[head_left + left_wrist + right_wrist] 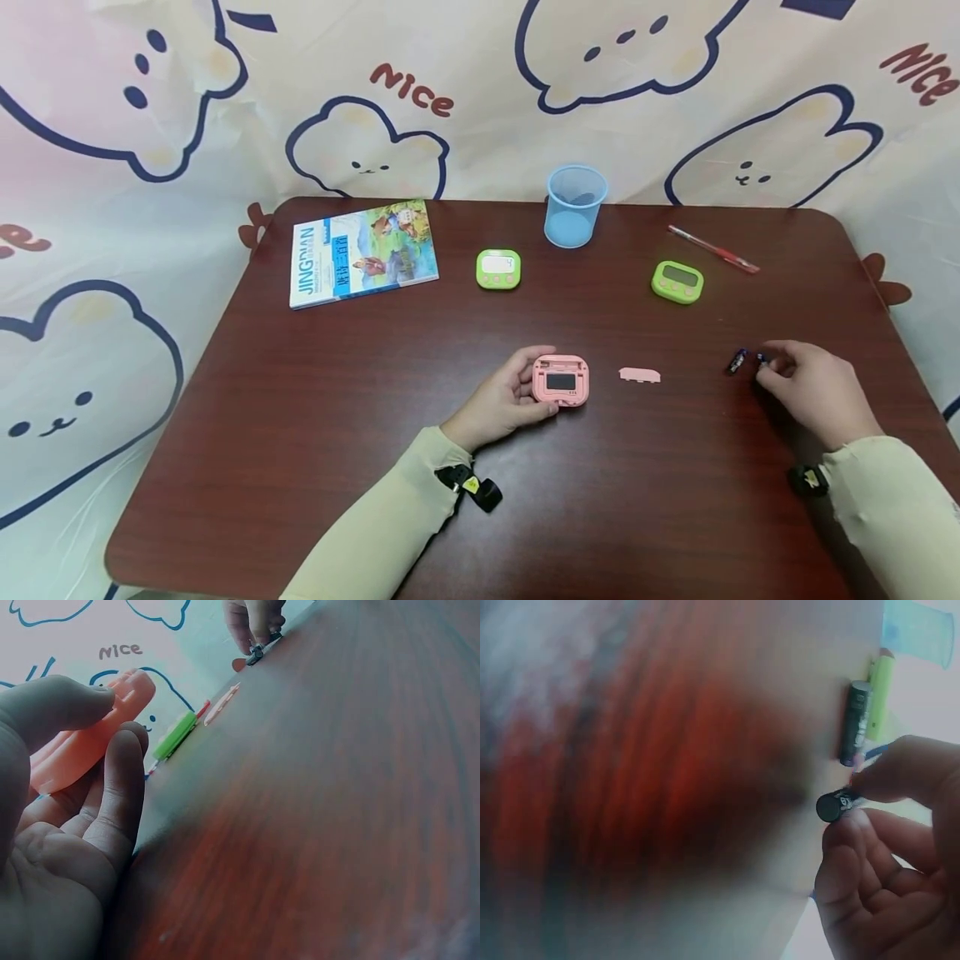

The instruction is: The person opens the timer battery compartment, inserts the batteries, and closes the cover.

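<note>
Back of the bench (600, 517), book (365, 253) left, cup (573, 218) centre, pen (712, 248) right; nearer, there's the cover (640, 376) between the device (561, 381) and a battery (737, 361), right hand (813, 387) just beyond!

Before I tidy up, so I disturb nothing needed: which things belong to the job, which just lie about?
Likely the job's: pink device; pink cover; held battery; loose battery.
Likely lying about: book; blue cup; white-screened green device; grey-screened green device; red pen.

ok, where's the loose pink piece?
In the head view, the pink piece lies on the table, right of the pink device in the left hand and left of the batteries at the right hand.
</note>
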The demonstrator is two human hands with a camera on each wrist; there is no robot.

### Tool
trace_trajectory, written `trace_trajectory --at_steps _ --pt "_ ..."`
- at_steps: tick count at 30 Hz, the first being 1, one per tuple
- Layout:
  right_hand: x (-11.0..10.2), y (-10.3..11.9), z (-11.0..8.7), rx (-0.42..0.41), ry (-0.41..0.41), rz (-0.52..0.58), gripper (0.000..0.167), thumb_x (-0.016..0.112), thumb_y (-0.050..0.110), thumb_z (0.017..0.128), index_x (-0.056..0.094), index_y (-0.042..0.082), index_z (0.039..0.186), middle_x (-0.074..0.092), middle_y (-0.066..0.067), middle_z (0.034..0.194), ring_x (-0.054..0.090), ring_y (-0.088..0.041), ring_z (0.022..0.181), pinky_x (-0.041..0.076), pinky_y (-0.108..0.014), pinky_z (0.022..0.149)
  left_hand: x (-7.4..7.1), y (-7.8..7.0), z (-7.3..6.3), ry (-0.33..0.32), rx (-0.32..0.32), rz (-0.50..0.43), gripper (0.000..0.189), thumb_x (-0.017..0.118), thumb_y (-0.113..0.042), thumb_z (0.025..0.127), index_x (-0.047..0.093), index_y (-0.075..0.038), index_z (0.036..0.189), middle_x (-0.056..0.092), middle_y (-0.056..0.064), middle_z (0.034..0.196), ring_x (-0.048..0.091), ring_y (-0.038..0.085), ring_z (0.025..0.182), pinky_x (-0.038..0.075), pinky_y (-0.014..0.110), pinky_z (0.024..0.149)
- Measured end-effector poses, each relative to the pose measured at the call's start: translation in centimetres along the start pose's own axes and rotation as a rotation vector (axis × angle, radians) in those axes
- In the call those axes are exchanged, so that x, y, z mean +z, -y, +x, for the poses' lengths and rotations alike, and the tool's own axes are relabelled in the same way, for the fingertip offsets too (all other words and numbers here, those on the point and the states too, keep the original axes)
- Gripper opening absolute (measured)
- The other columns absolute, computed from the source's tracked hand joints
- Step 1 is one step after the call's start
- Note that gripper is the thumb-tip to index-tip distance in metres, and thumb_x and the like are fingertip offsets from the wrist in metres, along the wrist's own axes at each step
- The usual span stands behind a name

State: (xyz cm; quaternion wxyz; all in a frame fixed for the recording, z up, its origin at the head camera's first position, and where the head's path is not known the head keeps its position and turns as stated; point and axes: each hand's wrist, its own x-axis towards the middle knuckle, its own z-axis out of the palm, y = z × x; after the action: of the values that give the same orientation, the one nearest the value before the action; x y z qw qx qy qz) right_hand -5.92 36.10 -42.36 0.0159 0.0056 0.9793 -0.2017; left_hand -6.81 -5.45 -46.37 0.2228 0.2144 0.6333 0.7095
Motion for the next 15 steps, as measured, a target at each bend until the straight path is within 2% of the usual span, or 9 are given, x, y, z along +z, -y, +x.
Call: trace_trajectory --at_steps 4,9,15 --pt "-0.6 0.6 -1.0 -0.012 -0.084 0.021 0.03 0.064 0.012 0.089 0.067 -0.001 0.116 0.064 -0.014 0.095 0.057 -0.019 0.078 0.044 -0.026 0.062 0.1 -0.1 0.0 0.003 0.0 0.001 0.076 0.069 0.015 0.086 0.031 0.0 0.151 0.054 0.022 0.14 0.063 0.019 0.112 0.057 0.029 0.09" --pt "-0.7 2.8 -1.9 -0.069 -0.182 0.091 0.014 0.071 0.011 0.085 0.069 0.008 0.099 0.062 -0.007 0.093 0.047 0.001 0.074 0.038 -0.014 0.062 0.1 -0.2 0.0 0.003 -0.008 0.009 0.077 0.069 0.015 0.086 0.031 0.0 0.151 0.054 0.022 0.14 0.063 0.018 0.112 0.057 0.029 0.09" --pt "0.5 6.6 -2.0 -0.151 -0.211 0.173 0.019 0.077 0.004 0.079 0.068 0.011 0.093 0.066 -0.005 0.087 0.05 0.004 0.072 0.039 -0.007 0.063 0.1 -0.1 0.1 0.0 -0.007 0.015 0.076 0.069 0.014 0.086 0.032 0.0 0.151 0.054 0.021 0.14 0.063 0.019 0.113 0.057 0.028 0.091"
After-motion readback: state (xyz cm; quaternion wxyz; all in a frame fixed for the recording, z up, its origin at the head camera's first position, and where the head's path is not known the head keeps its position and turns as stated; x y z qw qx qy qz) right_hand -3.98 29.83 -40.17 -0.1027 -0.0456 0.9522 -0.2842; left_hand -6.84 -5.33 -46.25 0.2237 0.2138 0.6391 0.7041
